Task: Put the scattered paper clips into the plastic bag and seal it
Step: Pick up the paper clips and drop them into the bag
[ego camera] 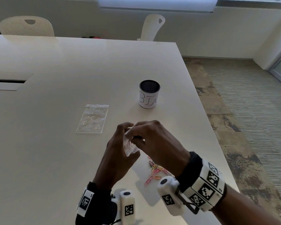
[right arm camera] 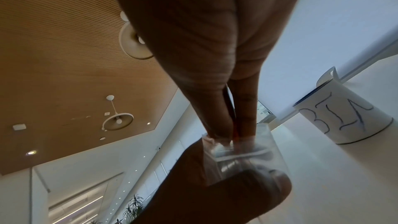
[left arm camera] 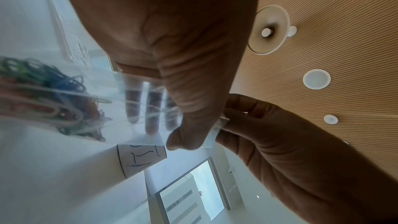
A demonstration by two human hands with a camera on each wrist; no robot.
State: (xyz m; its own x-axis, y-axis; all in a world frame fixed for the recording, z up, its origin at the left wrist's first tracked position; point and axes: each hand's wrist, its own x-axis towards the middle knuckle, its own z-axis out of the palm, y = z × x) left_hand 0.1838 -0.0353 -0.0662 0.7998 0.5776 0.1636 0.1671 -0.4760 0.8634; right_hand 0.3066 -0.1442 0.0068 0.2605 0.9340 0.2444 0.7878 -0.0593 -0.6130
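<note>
While our left hand point(ego camera: 118, 153) curls its thumb and fingers point(left arm camera: 150, 108) round a small clear plastic bag point(ego camera: 131, 146) held above the worktop point(ego camera: 55, 65), our right hand point(ego camera: 154, 140) pinches something slim at the bag's mouth, possibly a clip; the view is too dim to say. The bag's long axis tilts, mouth uppermost. Coloured wire paper clips point(left arm camera: 43, 91) sit inside; loose clips point(ego camera: 156, 170) lie scattered beneath. A second flat bag point(ego camera: 92, 119) and a mesh cup point(ego camera: 149, 95) stand beyond.

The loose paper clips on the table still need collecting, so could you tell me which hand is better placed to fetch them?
Probably the right hand: the loose paper clips lie directly beneath its wrist, while the left hand grips the plastic bag.
</note>
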